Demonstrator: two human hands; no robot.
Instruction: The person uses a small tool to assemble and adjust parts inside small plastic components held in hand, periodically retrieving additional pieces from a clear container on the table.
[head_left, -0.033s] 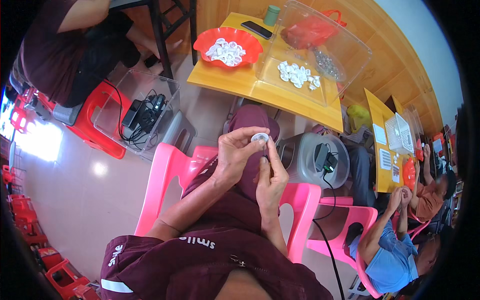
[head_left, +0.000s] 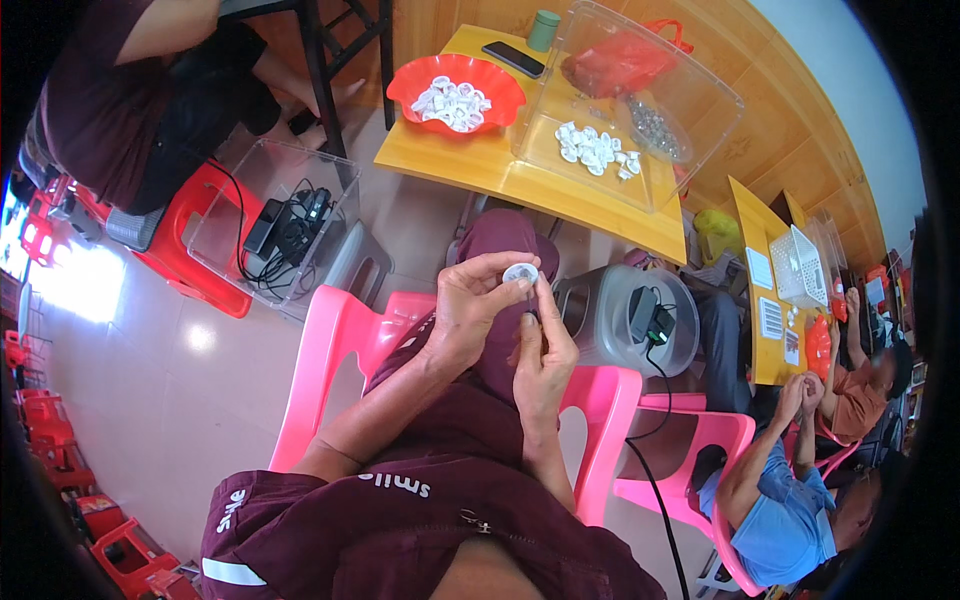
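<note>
In front of my lap, my left hand (head_left: 468, 305) pinches a small round white plastic piece (head_left: 519, 272) between thumb and fingers. The piece is shallow and cup-like, its hollow side turned up. My right hand (head_left: 544, 360) is beside it, its index finger reaching up to the piece's right edge. The right thumb is bent below, near something thin and dark that I cannot make out. Ahead on the yellow table (head_left: 440, 165), similar white pieces (head_left: 452, 104) fill a red scalloped bowl (head_left: 405, 82). More white pieces (head_left: 597, 150) lie in a clear plastic bin (head_left: 655, 195).
Also in the bin are a bag of small clear parts (head_left: 655, 130) and a red bag (head_left: 625, 65). A phone (head_left: 513, 59) and green canister (head_left: 543, 31) stand behind. Left is a clear box of black cables (head_left: 290, 235); right, a tub (head_left: 610, 320). Co-workers (head_left: 770, 510) sit nearby.
The white piece looks tilted very slightly differently in my fingers. Otherwise my hands and the things around them stay where they were.
</note>
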